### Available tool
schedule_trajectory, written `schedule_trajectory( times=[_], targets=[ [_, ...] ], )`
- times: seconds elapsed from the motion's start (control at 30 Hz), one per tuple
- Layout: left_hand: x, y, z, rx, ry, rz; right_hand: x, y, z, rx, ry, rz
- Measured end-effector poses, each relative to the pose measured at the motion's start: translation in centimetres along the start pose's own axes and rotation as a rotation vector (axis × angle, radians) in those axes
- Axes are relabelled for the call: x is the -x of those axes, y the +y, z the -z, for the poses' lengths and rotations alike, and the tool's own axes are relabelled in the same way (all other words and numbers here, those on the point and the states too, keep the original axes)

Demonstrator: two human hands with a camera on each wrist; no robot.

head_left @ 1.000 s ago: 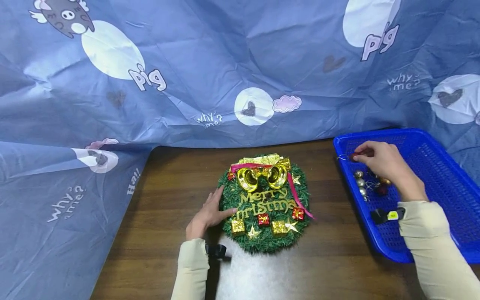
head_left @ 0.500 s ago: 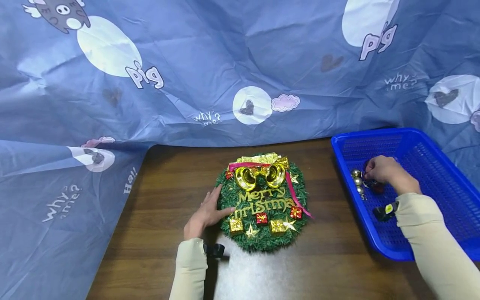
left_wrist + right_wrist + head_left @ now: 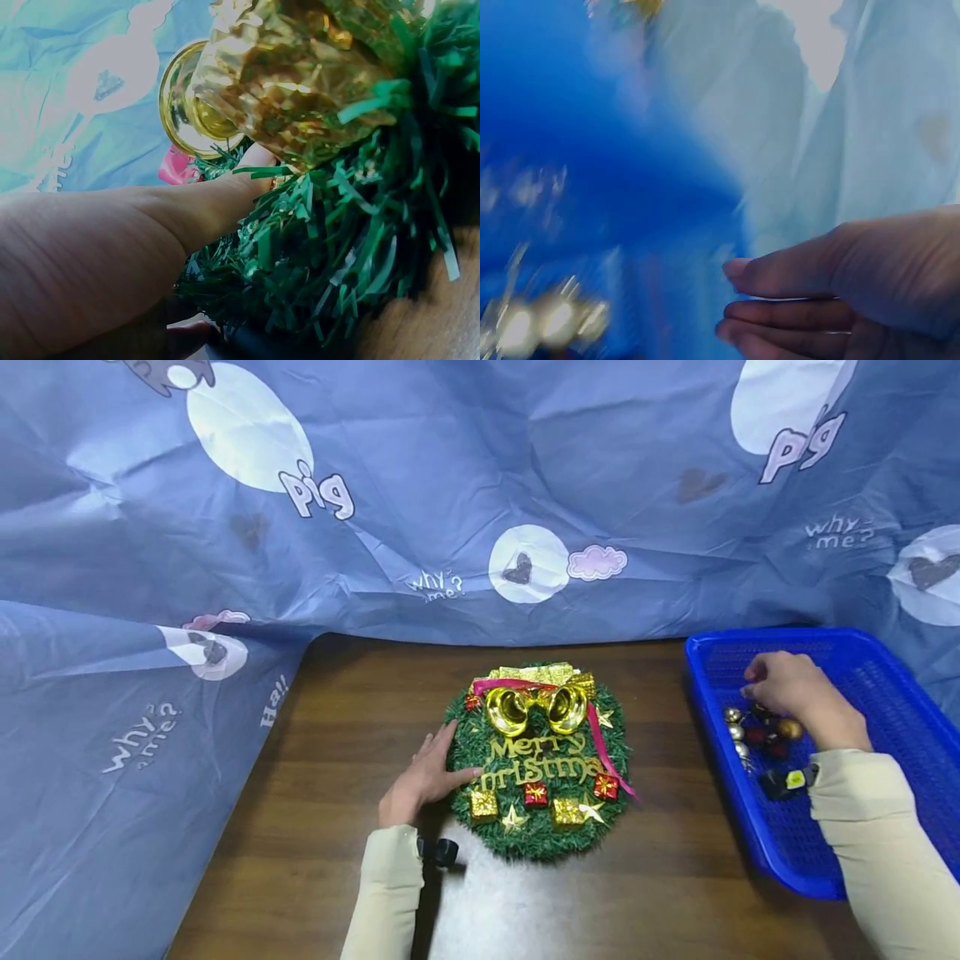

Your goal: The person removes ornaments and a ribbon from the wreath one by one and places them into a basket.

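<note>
A green tinsel wreath (image 3: 536, 845) lies flat on the table, bearing gold bells (image 3: 507, 712), gold "Merry Christmas" lettering (image 3: 540, 770), small wrapped gift boxes (image 3: 535, 794) and gold stars. At its left edge rests my left hand (image 3: 423, 781), fingers straight along the outside, thumb laid over the tinsel. The left wrist view shows that thumb (image 3: 217, 195) beside a gold gift box (image 3: 292, 82). My right hand (image 3: 798, 689) hovers over the blue basket (image 3: 738, 827), fingers and thumb slightly apart with nothing visible between them. Below it lie gold baubles (image 3: 737, 732) and dark red baubles (image 3: 777, 748).
The basket stands at the right of the brown wooden table (image 3: 315, 827), its raised rim between the baubles and the wreath. Blue printed cloth (image 3: 420, 510) hangs behind the table and down its left side.
My right hand carried a red bauble from the basket's left rim down among the other baubles, let it go, and lifted slightly. My left hand stays at the wreath. The head view shifted a little.
</note>
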State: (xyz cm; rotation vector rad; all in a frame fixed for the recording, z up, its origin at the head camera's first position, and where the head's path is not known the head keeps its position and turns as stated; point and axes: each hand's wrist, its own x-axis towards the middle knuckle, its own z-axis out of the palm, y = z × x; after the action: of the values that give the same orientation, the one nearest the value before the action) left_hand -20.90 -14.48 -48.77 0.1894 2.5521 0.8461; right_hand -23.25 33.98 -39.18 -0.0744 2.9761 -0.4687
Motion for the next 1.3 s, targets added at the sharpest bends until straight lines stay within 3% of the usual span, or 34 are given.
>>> schedule_trajectory(
  times=[0.13,0.33,0.53,0.7,0.9,1.17,1.3],
  targets=[
    [-0.1,0.0,0.1,0.006,0.002,0.002,-1.1,-4.7,1.2,-0.004,0.077,0.108],
    [-0.5,-0.1,0.2,-0.004,0.004,-0.001,-3.7,-11.0,1.3,-0.022,0.023,0.218],
    [-0.5,-0.5,0.2,0.002,0.002,0.009,-6.0,-15.5,-0.8,-0.017,-0.048,0.310],
    [-0.3,-0.7,0.3,0.002,0.004,0.007,-8.1,-18.8,-3.6,-0.013,-0.160,0.347],
    [-0.3,-0.6,0.2,-0.008,0.006,-0.006,-10.2,-21.2,-6.4,-0.020,-0.236,0.336],
    [-0.2,-0.4,0.0,-0.015,0.008,-0.014,-11.2,-22.5,-8.2,0.037,-0.346,0.295],
    [0.0,-0.4,0.1,-0.011,0.011,-0.009,-11.3,-22.6,-8.7,0.062,-0.332,0.299]
  ],
)
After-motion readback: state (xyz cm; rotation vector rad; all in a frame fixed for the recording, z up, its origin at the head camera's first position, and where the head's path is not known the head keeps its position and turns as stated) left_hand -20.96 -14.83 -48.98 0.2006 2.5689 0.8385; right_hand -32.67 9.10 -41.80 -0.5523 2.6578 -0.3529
